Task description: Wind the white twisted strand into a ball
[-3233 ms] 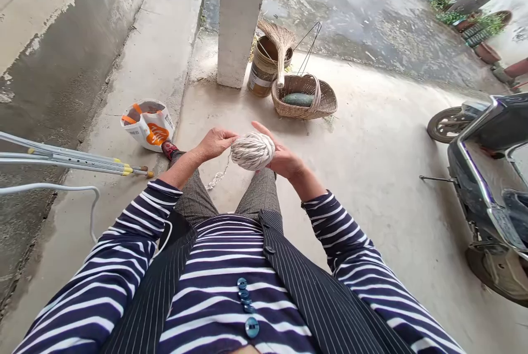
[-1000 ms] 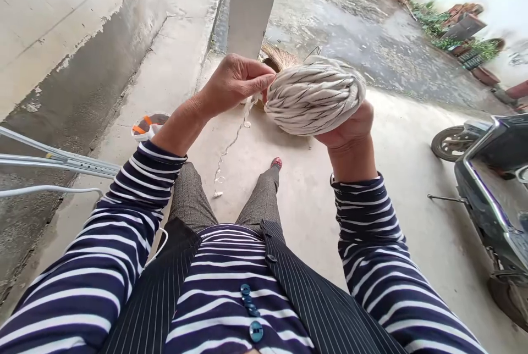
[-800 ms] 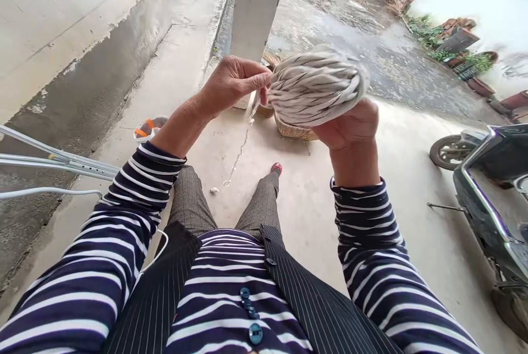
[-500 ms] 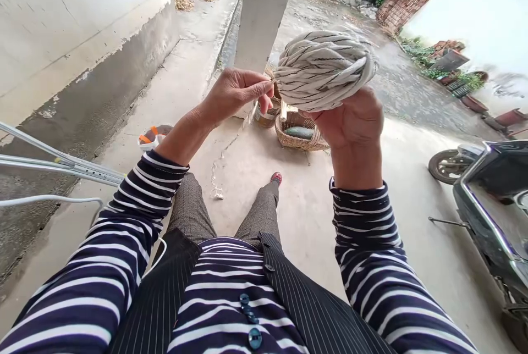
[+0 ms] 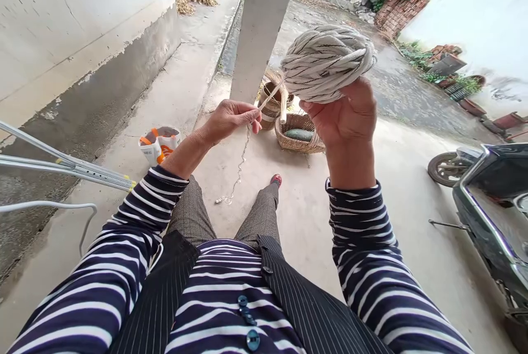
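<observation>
A thick bundle of off-white rope (image 5: 328, 62) with dark flecks is held up by my right hand (image 5: 348, 117), whose fingers grip it from below and behind. To its left, my left hand (image 5: 235, 120) pinches the free rope end (image 5: 271, 95), which runs taut up to the bundle's left side. Below my left fingers a thin, kinked white strand (image 5: 240, 170) hangs down and ends in a small clump near the floor. Part of my right fingers is hidden by the bundle.
Ahead on the floor are a wicker basket (image 5: 299, 142) holding a green gourd-like thing and a round bucket (image 5: 270, 104) beside a concrete pillar (image 5: 264, 24). A white-and-orange bag (image 5: 152, 148) and metal poles (image 5: 74, 167) are left; a scooter (image 5: 490, 200) stands right.
My left hand has moved down and left from the bundle, drawing out a length of rope. The hanging strand has shifted right. The bundle has barely moved.
</observation>
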The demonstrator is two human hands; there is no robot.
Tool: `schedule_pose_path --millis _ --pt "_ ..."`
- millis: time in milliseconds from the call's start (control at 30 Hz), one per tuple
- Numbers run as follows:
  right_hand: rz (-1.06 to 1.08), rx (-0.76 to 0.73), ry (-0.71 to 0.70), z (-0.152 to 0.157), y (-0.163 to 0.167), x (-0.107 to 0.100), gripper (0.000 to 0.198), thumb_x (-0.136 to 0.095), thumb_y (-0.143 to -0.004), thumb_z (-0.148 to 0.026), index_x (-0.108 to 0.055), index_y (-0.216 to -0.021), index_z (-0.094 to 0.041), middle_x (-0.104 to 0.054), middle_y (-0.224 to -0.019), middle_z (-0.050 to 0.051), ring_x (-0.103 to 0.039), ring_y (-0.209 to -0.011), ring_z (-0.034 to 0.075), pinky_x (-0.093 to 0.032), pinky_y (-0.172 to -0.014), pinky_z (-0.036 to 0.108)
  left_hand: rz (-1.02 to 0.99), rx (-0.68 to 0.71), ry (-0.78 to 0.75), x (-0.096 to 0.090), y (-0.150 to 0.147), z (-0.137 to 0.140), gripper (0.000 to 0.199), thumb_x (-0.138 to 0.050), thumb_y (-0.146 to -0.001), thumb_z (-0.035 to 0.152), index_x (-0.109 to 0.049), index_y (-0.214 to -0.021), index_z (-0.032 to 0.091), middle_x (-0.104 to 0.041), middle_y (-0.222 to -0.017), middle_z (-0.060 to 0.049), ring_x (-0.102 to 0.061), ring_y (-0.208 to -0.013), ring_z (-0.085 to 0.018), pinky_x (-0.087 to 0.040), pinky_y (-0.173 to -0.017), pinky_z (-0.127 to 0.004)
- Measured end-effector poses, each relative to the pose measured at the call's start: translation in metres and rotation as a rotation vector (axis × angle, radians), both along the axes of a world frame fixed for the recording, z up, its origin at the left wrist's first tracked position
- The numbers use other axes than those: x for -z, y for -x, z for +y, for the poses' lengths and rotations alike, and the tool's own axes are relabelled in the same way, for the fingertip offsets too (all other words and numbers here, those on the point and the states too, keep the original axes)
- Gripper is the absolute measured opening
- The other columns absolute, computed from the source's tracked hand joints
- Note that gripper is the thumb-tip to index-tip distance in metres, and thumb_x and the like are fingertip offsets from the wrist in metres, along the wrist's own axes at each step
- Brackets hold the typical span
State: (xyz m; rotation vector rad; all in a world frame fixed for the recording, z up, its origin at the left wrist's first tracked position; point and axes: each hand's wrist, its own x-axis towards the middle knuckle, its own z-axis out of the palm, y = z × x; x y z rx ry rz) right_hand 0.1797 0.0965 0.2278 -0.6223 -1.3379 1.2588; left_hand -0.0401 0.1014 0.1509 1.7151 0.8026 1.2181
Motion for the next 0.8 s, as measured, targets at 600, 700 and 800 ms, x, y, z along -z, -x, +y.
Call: schedule_pose_path --millis 600,700,800 --pt "0.133 0.120 -0.185 0.011 0.002 -0.014 0.048 -0.076 -0.062 -0.029 -0.059 -0.105 -0.042 -0.068 -0.109 -0.007 -0.064 -0.095 0.025 -0.055 -0.066 0.040 -0.011 0.129 0.164 0.016 0.016 -0.026 0.041 -0.071 -0.090 0.053 -0.076 -0.077 0.014 -0.077 -0.078 -0.010 -0.072 -0.081 -0.020 -0.055 -0.089 -0.036" --pt "0.091 0.151 -0.251 0.028 -0.010 -0.007 0.052 -0.079 -0.065 -0.030 -0.057 -0.108 -0.047 -0.067 -0.115 -0.009 -0.064 -0.099 0.025 -0.056 -0.067 0.041 0.031 0.173 0.218 0.028 0.020 -0.035 0.042 -0.071 -0.090 0.053 -0.076 -0.075 0.014 -0.077 -0.079 -0.011 -0.073 -0.083 -0.020 -0.055 -0.088 -0.036" --pt "0.019 0.176 -0.268 0.040 -0.021 -0.005 0.055 -0.080 -0.065 -0.031 -0.055 -0.110 -0.049 -0.066 -0.121 -0.009 -0.064 -0.102 0.026 -0.056 -0.064 0.040 0.055 0.189 0.255 0.038 0.022 -0.041 0.038 -0.072 -0.089 0.051 -0.077 -0.075 0.015 -0.077 -0.078 -0.010 -0.074 -0.084 -0.020 -0.055 -0.088 -0.035"
